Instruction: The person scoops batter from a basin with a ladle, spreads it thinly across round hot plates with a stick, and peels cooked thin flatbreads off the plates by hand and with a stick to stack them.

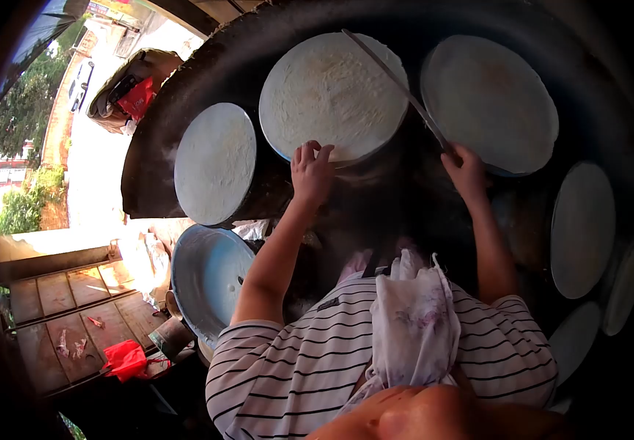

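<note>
A thin pale crepe [335,95] covers the round middle griddle, its surface wrinkled. At its near edge is my left hand [312,172], fingers bent and closed on the rim of the crepe; the fingertips are partly hidden. My right hand [466,174] grips the near end of a long, narrow, flat spatula [399,85]. The blade slants up and left across the right side of the crepe. To the right of the blade lies another round griddle [489,103] with a pale layer on it. A smaller pale round griddle [216,163] sits to the left.
More pale round griddles [583,229] curve down the dark right side. A blue basin [203,257] of whitish batter stands beside my left forearm. Left are a tiled ledge [75,334], a red plastic bag [125,359] and a bag with a red packet [137,99].
</note>
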Demonstrator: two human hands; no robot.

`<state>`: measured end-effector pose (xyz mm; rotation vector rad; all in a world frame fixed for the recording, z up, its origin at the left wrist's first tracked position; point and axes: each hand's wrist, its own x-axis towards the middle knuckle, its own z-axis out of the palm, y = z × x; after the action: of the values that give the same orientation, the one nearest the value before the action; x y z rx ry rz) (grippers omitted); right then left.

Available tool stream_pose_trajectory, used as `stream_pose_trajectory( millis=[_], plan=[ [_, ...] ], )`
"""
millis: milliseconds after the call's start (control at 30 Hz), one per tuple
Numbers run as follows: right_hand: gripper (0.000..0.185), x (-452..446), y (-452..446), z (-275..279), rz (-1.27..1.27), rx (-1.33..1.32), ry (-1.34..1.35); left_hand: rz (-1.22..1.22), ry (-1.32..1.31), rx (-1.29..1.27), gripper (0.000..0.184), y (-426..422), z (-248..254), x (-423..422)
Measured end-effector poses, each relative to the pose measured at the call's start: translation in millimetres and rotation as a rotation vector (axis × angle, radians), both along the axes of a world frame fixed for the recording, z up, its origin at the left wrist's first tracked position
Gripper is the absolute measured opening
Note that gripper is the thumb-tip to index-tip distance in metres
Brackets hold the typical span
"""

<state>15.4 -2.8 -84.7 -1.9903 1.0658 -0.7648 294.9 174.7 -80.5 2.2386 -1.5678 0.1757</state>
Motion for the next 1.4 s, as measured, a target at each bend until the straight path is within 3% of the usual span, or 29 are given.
stream_pose_trajectory(
  millis=[133, 300, 533, 633, 733, 833, 900, 967, 1100, 1167, 1200, 1300, 1400],
  plan=[
    [0.026, 3, -10, -5, 0.001, 0.047, -0.045, 0.007, -0.091, -0.006, 0.03, 0, 7, 27],
    [0.025, -4, -18, -3, -0.033, 0.136, -0.098, -0.279, 0.012, -0.119, 0.015, -8, 15, 67],
    [0.018, 22, -63, 7, 0.044, 0.254, -0.169, -0.354, -0.007, -0.217, 0.018, -47, 79, 86],
    [0.025, 49, -73, 39, 0.214, 0.173, -0.09, -0.373, 0.017, -0.227, 0.02, -73, 116, 100],
    [0.041, 89, -88, 40, 0.282, 0.23, -0.186, -0.414, -0.035, -0.233, 0.022, -102, 142, 122],
    [0.029, 130, -120, 51, 0.218, 0.088, -0.245, -0.408, -0.036, -0.213, 0.018, -133, 180, 127],
    [0.023, 153, -148, 58, 0.231, 0.346, -0.353, -0.35, -0.066, -0.2, 0.016, -151, 197, 132],
    [0.024, 166, -175, 62, 0.271, 0.174, -0.476, -0.358, -0.075, -0.186, 0.013, -164, 221, 124],
    [0.028, 113, -187, 134, 0.198, 0.178, -0.572, -0.434, -0.271, -0.343, 0.014, -164, 265, 64],
    [0.025, 50, -187, 159, 0.06, -0.088, -0.448, -0.433, -0.212, -0.418, 0.015, -165, 255, 20],
    [0.026, 14, -185, 163, -0.035, -0.248, -0.353, -0.572, -0.197, -0.442, 0.017, -175, 244, -3],
    [0.019, -97, -176, 161, -0.248, 0.007, -0.141, -0.793, 0.044, -0.358, 0.019, -200, 190, -91],
    [0.016, -178, -182, 87, -0.305, 0.162, -0.161, -0.895, 0.076, -0.303, 0.015, -213, 98, -156]
  ],
)
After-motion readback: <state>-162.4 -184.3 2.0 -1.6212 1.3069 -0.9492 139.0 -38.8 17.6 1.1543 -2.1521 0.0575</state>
